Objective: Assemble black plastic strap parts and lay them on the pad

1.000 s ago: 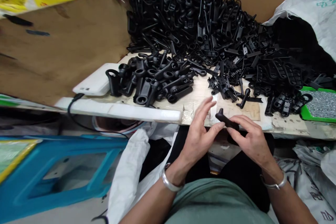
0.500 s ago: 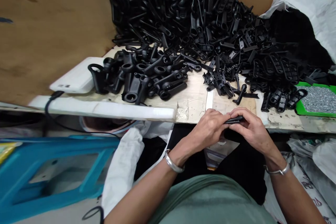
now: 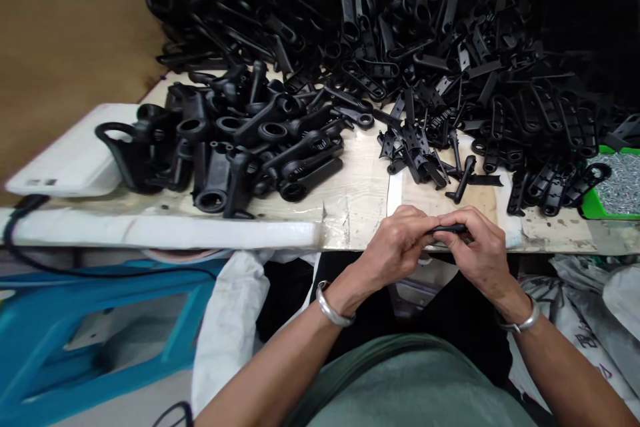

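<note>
Both hands meet at the near edge of the worktable [image 3: 360, 203]. My left hand [image 3: 397, 250] and my right hand [image 3: 477, 250] are closed together round one small black plastic part [image 3: 447, 229], of which only a thin strip shows between the fingers. A silver bangle sits on each wrist. Just beyond the hands lie a few loose black pieces [image 3: 463, 177]. A cluster of thicker black handles with ring ends [image 3: 240, 147] lies to the left on the table.
A large heap of black plastic parts [image 3: 380, 20] fills the back of the table. A green tray of small metal bits [image 3: 617, 180] sits at the right edge. A white flat device [image 3: 70, 160] with a cable lies left. A blue frame [image 3: 100, 340] and white sacks stand below.
My left hand went from open fingers to closed on the black part beside the right hand. The view has moved closer to the table.
</note>
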A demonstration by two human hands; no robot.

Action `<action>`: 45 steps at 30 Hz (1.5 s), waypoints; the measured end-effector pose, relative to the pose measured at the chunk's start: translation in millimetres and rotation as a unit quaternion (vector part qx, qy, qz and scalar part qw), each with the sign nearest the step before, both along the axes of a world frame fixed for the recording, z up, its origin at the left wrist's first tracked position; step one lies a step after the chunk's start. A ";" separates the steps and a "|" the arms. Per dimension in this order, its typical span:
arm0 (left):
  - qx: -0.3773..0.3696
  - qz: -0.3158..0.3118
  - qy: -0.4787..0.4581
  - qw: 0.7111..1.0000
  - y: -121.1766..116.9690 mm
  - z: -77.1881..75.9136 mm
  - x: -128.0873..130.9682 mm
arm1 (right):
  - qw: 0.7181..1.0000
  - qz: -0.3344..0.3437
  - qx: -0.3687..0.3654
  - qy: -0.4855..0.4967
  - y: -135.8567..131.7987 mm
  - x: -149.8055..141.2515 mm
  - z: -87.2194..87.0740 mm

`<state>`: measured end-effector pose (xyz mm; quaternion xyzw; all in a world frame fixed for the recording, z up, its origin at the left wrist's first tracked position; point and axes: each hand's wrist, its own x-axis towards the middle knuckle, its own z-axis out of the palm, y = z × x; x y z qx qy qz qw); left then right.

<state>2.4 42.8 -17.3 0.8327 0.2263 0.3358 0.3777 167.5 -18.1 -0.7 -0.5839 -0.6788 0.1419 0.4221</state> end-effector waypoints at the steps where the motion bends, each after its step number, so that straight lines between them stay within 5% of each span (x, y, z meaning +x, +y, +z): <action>1: 0.000 -0.002 -0.002 1.000 0.7 0.9 0.0 | 1.000 0.002 0.004 0.000 0.9 0.1 -0.7; 6: 0.041 -0.037 0.023 0.998 -7.6 7.6 -8.1 | 0.999 0.023 0.019 -0.029 -12.5 -1.8 -3.0; 9: 0.129 -0.001 0.026 0.991 -18.5 11.5 -29.1 | 0.996 0.048 0.023 -0.069 -25.9 4.8 -3.6; 12: 0.226 0.135 0.015 0.965 -17.2 16.6 -63.2 | 0.995 -0.028 0.001 -0.094 -26.0 20.7 0.8; 15: 0.295 0.331 0.037 0.896 2.7 23.9 -98.5 | 0.986 -0.109 -0.022 -0.125 -10.0 33.7 9.2; 19: 0.262 0.499 0.094 0.821 43.8 31.6 -127.0 | 0.964 -0.067 -0.061 -0.250 15.2 31.5 15.9; 22: 0.199 0.494 0.120 0.838 73.7 30.3 -135.5 | 0.939 -0.071 -0.080 -0.328 23.5 25.3 14.4; 26: 0.196 0.497 0.090 0.840 92.7 28.9 -137.6 | 0.961 -0.078 -0.025 -0.263 13.6 24.5 10.7; 31: 0.188 0.485 0.021 0.854 44.1 42.9 -98.2 | 0.975 -0.079 0.068 -0.198 -20.6 12.5 8.9; 33: 0.078 0.417 -0.022 0.905 8.1 44.3 -65.2 | 0.974 -0.023 0.063 -0.217 -31.3 1.9 7.8; 35: -0.165 0.247 -0.049 0.954 -21.9 38.8 -29.9 | 0.970 0.027 0.064 -0.231 -37.6 -7.1 7.0; 38: -0.409 0.108 -0.171 0.890 -38.7 23.6 6.2 | 0.972 0.091 0.073 -0.203 -38.7 -9.9 8.1; 42: -0.548 0.085 -0.287 0.781 -34.3 14.3 11.1 | 0.983 0.158 0.019 -0.089 -29.9 5.6 14.9; 45: -0.602 0.041 -0.346 0.718 -34.3 16.2 7.2 | 0.990 0.127 -0.015 -0.056 -19.0 20.9 19.4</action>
